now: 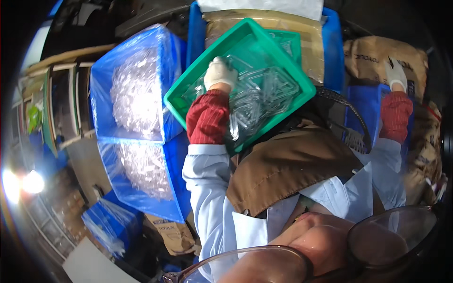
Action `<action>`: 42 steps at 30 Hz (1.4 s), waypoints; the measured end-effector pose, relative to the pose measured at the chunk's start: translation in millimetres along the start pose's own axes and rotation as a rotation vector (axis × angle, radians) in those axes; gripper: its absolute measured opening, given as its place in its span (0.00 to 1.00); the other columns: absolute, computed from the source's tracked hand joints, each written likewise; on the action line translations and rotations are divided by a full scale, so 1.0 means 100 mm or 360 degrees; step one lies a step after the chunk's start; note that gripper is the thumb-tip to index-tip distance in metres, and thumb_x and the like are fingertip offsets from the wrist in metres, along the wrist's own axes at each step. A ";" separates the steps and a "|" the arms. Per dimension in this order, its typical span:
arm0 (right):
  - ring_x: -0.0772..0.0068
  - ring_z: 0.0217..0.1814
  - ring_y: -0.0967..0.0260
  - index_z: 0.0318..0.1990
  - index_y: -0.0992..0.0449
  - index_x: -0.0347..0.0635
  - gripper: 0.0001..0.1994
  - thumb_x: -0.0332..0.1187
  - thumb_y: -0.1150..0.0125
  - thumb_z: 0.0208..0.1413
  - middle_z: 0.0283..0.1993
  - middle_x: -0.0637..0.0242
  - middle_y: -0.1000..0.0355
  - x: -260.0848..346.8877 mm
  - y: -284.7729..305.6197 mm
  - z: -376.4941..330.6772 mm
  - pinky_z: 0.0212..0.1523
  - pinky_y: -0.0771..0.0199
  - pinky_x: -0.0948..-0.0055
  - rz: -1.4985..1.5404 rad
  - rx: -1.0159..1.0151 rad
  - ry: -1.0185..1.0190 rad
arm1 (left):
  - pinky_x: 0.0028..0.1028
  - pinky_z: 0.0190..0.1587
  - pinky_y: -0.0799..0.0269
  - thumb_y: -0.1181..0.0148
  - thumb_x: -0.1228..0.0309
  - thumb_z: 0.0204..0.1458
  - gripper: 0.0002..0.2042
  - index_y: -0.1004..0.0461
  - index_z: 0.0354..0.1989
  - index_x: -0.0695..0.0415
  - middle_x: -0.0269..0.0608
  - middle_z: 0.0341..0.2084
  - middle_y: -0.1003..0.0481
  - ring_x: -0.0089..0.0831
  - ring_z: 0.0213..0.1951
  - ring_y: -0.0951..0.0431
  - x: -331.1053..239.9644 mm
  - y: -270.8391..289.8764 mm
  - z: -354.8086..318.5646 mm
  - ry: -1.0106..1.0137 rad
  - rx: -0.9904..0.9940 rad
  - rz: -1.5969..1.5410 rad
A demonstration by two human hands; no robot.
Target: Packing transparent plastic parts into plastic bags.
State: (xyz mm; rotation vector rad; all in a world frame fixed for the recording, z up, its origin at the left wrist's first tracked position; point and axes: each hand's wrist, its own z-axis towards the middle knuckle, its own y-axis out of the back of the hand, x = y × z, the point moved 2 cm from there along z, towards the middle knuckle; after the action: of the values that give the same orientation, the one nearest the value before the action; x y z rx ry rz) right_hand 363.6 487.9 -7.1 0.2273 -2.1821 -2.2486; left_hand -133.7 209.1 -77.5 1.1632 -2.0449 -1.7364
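My left hand (pixel 220 75), in a white glove with a red sleeve cuff, is over the left part of a green tray (pixel 188 79). Its fingers are curled closed, and whatever they may hold is hidden. Beside it in the tray lies a heap of clear plastic pieces (pixel 269 96), long and narrow. Far to the right, my right hand (pixel 395 74), also gloved in white, reaches out with its fingers stretched and apart. It appears above a blue bin (pixel 362 101), in front of a brown paper sack (pixel 370 52), with nothing visible in it.
To the left stand two blue bins lined with clear film, a far bin (pixel 101 89) and a nearer bin (pixel 177 179), both full of clear plastic pieces. Behind the tray are a second green tray (pixel 288 37) and a larger blue crate (pixel 333 52). Another paper sack (pixel 173 235) lies lower left.
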 end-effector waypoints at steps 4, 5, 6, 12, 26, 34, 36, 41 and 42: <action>0.56 0.52 0.35 0.48 0.29 0.46 0.19 0.46 0.50 0.53 0.49 0.57 0.31 1.92 0.72 -0.53 0.51 0.37 0.69 0.0700 -0.0107 0.0720 | 0.35 0.36 0.30 0.44 0.69 0.40 0.14 0.34 0.36 0.58 0.47 0.28 0.26 0.44 0.33 0.26 0.07 -0.11 -0.08 -0.0155 -0.0427 -0.0396; 0.58 0.50 0.33 0.46 0.27 0.47 0.18 0.45 0.50 0.52 0.46 0.59 0.29 2.34 0.60 -0.59 0.48 0.35 0.69 0.0938 -0.0023 0.0937 | 0.35 0.36 0.30 0.44 0.69 0.40 0.14 0.34 0.36 0.58 0.47 0.28 0.26 0.44 0.33 0.26 0.17 -0.03 -0.15 -0.0095 -0.0466 -0.0354; 0.59 0.47 0.32 0.44 0.27 0.46 0.17 0.45 0.49 0.52 0.44 0.60 0.28 2.74 0.72 -0.82 0.46 0.33 0.69 0.1106 0.0070 0.1166 | 0.35 0.35 0.30 0.45 0.69 0.40 0.13 0.34 0.36 0.58 0.47 0.28 0.27 0.44 0.32 0.26 0.19 0.07 -0.23 -0.0179 -0.0551 -0.0472; 0.58 0.43 0.30 0.36 0.25 0.45 0.12 0.41 0.46 0.49 0.39 0.58 0.28 4.22 0.32 -1.47 0.42 0.29 0.63 0.0186 0.0534 0.1516 | 0.33 0.35 0.30 0.44 0.72 0.40 0.10 0.30 0.33 0.60 0.47 0.27 0.27 0.41 0.31 0.26 0.18 0.20 -0.53 -0.0263 -0.0438 -0.0298; 0.60 0.37 0.28 0.41 0.31 0.36 0.15 0.34 0.43 0.46 0.35 0.55 0.27 4.35 0.24 -1.41 0.38 0.30 0.64 0.0423 0.0539 0.1398 | 0.18 0.37 0.33 0.47 0.80 0.49 0.09 0.32 0.39 0.65 0.36 0.31 0.30 0.19 0.32 0.31 0.41 0.38 -1.41 -0.0084 -0.0533 -0.1979; 0.85 0.35 0.34 0.39 0.25 0.35 0.13 0.35 0.39 0.51 0.33 0.70 0.27 3.96 0.55 -1.92 0.38 0.32 0.81 0.2138 0.1342 0.1289 | 0.23 0.41 0.32 0.47 0.68 0.54 0.18 0.38 0.50 0.65 0.40 0.41 0.31 0.24 0.40 0.30 0.24 0.30 -1.41 -0.0082 -0.0236 -0.3143; 0.85 0.35 0.34 0.39 0.25 0.35 0.13 0.35 0.39 0.51 0.33 0.70 0.27 3.93 0.57 -1.99 0.38 0.32 0.81 0.2064 0.1337 0.1246 | 0.24 0.41 0.32 0.47 0.68 0.54 0.18 0.38 0.50 0.64 0.40 0.40 0.31 0.24 0.40 0.30 0.16 0.26 -1.39 0.0012 -0.0245 -0.3229; 0.84 0.35 0.33 0.40 0.26 0.35 0.15 0.38 0.39 0.51 0.33 0.70 0.27 3.92 0.56 -2.06 0.38 0.32 0.81 0.1971 0.1302 0.1357 | 0.27 0.41 0.30 0.46 0.61 0.53 0.21 0.37 0.50 0.62 0.43 0.41 0.30 0.28 0.40 0.29 0.25 0.32 -1.35 -0.0038 -0.0395 -0.3180; 0.84 0.35 0.33 0.40 0.26 0.35 0.15 0.38 0.39 0.51 0.33 0.70 0.27 3.92 0.57 -2.11 0.38 0.32 0.81 0.1972 0.1312 0.1358 | 0.27 0.41 0.30 0.48 0.59 0.54 0.21 0.37 0.50 0.62 0.42 0.40 0.30 0.28 0.40 0.28 0.25 0.30 -1.36 -0.0073 -0.0315 -0.3208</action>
State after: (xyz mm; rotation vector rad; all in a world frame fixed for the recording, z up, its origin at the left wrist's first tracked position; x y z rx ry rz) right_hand -8.4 237.1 3.6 -0.1442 -1.7295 -0.4323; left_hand -78.7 92.1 -19.6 3.4318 0.0558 -2.0764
